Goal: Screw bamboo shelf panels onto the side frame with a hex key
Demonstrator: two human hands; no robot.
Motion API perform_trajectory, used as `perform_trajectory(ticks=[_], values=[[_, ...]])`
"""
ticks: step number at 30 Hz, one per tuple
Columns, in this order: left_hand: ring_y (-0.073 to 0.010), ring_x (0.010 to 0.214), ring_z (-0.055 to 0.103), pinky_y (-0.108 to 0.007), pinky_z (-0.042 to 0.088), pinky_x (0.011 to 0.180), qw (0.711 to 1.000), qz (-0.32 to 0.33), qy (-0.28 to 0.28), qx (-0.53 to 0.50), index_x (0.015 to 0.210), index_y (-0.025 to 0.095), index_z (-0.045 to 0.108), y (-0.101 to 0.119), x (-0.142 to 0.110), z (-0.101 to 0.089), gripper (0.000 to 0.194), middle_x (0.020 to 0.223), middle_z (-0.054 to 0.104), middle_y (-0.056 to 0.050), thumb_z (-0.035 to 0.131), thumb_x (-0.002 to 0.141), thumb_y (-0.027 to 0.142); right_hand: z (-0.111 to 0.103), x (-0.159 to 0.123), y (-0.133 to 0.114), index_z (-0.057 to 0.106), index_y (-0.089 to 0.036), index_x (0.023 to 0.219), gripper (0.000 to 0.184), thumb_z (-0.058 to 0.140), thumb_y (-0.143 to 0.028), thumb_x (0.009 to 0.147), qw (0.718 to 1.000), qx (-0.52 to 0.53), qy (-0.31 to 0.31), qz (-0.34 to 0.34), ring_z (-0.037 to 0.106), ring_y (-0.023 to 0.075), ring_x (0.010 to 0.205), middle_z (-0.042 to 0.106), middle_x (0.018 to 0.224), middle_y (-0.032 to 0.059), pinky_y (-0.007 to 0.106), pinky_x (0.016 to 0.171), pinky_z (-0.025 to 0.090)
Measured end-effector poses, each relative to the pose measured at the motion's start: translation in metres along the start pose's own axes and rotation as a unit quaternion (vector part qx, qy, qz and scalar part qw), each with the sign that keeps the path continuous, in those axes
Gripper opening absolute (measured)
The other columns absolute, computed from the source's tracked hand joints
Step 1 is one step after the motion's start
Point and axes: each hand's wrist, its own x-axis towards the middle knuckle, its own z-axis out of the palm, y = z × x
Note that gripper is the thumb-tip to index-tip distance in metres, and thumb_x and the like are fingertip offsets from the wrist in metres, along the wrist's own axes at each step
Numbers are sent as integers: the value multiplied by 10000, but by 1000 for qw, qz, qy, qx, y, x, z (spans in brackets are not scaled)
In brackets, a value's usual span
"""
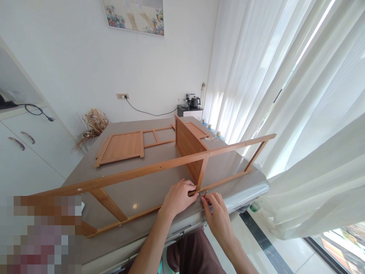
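Note:
A wooden ladder-like side frame [137, 167] stands on its long edge along the near side of the table. A wooden shelf panel [189, 146] meets it at right angles at a crosspiece. My left hand [177, 196] is closed around the lower rail by that joint, with its fingertips partly behind the wood. My right hand [218, 209] pinches a small bent metal hex key [204, 194] against the outer face of the lower rail, close to my left fingertips. The key's tip is too small to make out.
On the grey-covered table [159, 156] lie another wooden panel [121, 146] joined to a frame and a further wooden piece [196, 129]. White curtains [285, 95] hang at the right. A coffee maker [194, 102] stands behind. Pixelation hides the lower left.

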Motion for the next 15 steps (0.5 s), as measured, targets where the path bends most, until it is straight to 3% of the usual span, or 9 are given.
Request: perform_trajectory(ticks=[8,15], values=[[-187,1001,620,-295,488,845,1000,2,-1,5,949,293,736,-1,0,0,175,1048,700,13,577,906,352,0,-1,-1,540,-233,932,157,414,-239,1026,1000,-19,-7,-20,514,220,828,564,884,48,380,755,428],[-187,1031,619,-287,497,863,1000,-10,5,0,956,297,738,-1,-1,1,180,1099,656,-2,578,901,361,0,0,-3,562,-235,913,145,465,-274,1013,1000,-19,14,9,520,216,833,595,872,35,369,751,419]])
